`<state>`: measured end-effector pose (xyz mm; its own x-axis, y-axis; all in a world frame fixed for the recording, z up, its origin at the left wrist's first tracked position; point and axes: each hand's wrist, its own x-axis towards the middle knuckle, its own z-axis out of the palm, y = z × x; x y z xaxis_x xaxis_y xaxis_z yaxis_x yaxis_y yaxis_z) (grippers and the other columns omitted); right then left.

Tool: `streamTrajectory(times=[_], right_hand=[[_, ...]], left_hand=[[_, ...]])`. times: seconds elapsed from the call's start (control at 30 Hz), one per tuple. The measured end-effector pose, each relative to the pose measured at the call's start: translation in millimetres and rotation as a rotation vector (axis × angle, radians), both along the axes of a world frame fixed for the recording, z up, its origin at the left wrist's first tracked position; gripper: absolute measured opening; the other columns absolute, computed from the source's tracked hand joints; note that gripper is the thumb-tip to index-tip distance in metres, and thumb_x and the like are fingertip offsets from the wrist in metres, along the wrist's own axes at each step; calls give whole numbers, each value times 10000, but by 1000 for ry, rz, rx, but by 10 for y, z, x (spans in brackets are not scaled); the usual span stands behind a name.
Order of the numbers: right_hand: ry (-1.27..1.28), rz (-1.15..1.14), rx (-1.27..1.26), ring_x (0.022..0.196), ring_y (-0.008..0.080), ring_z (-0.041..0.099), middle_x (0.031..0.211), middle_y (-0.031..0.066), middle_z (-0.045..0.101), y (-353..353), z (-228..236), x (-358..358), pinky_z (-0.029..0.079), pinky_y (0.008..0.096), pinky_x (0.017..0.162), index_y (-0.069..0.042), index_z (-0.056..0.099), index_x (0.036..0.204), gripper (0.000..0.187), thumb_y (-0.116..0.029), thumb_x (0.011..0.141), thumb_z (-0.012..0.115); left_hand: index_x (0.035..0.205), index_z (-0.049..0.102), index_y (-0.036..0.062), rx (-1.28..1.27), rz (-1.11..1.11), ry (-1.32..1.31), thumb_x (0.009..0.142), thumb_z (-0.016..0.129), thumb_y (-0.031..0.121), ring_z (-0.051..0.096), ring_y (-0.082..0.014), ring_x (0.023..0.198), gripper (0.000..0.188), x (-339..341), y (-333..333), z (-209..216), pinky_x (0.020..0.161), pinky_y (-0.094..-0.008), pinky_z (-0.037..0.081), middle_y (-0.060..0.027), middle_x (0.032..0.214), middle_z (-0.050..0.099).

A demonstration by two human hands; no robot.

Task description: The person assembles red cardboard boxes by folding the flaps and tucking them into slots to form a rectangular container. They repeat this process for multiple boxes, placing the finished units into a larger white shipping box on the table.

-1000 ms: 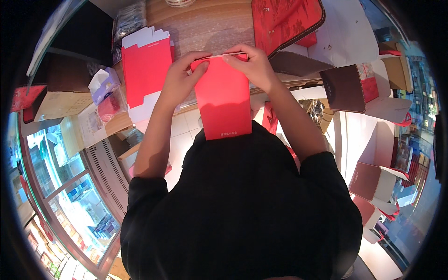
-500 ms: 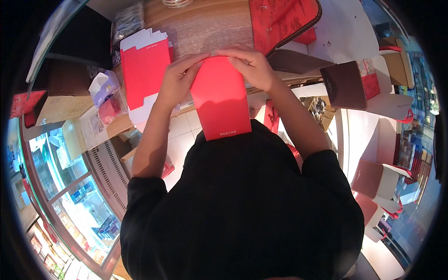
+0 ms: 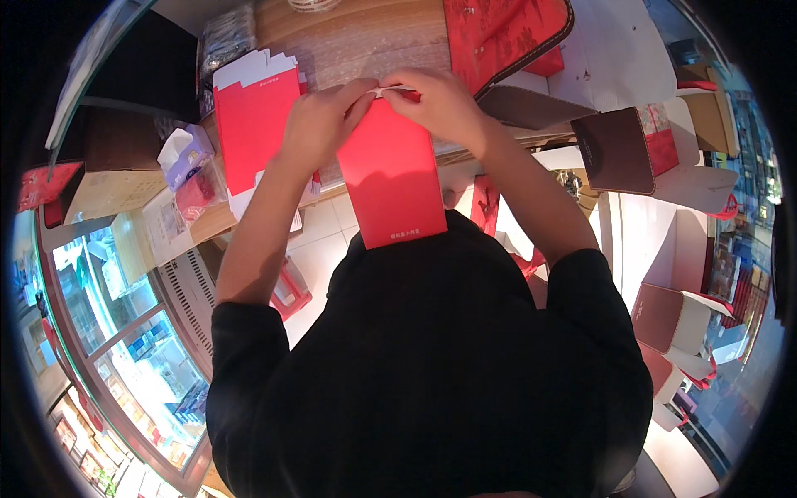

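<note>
A red cardboard box [image 3: 392, 178] stands out toward me from the table edge, its near end against my black shirt. At its far end my left hand [image 3: 326, 123] and my right hand [image 3: 440, 104] meet, fingers closed on the box's end flap. A pale edge of that flap shows between the fingertips. The underside of the box and most fingertips are hidden. Left of my left hand lies a stack of flat red cartons [image 3: 256, 124] with white tabs.
The wooden table [image 3: 357, 46] stretches beyond my hands. At its right stand a red patterned bag [image 3: 502, 37] and a brown-and-white box [image 3: 614, 153]. A purple tissue pack [image 3: 187, 153] lies on the left, above a glass showcase [image 3: 158, 365]. A red stool [image 3: 290, 290] is on the floor.
My fingers have drawn closer together at the box's far end, and a pale flap edge now shows there. Both elbows have spread slightly outward. The box has barely moved.
</note>
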<state>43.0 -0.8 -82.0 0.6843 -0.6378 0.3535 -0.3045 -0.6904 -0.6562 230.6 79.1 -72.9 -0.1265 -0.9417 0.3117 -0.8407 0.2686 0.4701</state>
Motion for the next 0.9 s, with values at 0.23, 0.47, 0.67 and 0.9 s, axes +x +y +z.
streamTrajectory(times=[0.23,0.47,0.67,0.9], right_hand=[[-36,34,8,757,329,657,812,130,666,-117,-261,37,521,416,655,-104,622,967,151,-163,827,616],[-7,-49,-117,741,346,650,775,131,655,-82,-532,96,515,441,627,-89,593,891,98,-172,842,612],[-16,11,-93,831,355,639,899,153,659,-123,-768,77,514,451,697,-87,623,953,128,-167,860,586],[-39,89,61,885,357,633,937,163,665,-71,-817,79,508,428,769,-64,653,1012,203,-176,863,574]], left_hand=[[1066,599,152,91,-53,-118,919,570,241,640,-352,719,174,115,-132,-265,598,-447,497,-152,817,657],[1075,586,137,122,-18,-130,924,550,241,646,-365,755,187,84,-137,-476,621,-469,503,-157,846,662],[1109,588,128,223,-54,-71,929,531,206,641,-378,826,204,157,-167,-634,678,-473,504,-175,927,661],[1119,635,89,243,-69,53,938,512,184,625,-381,931,239,194,-91,-720,771,-440,505,-193,1018,654]])
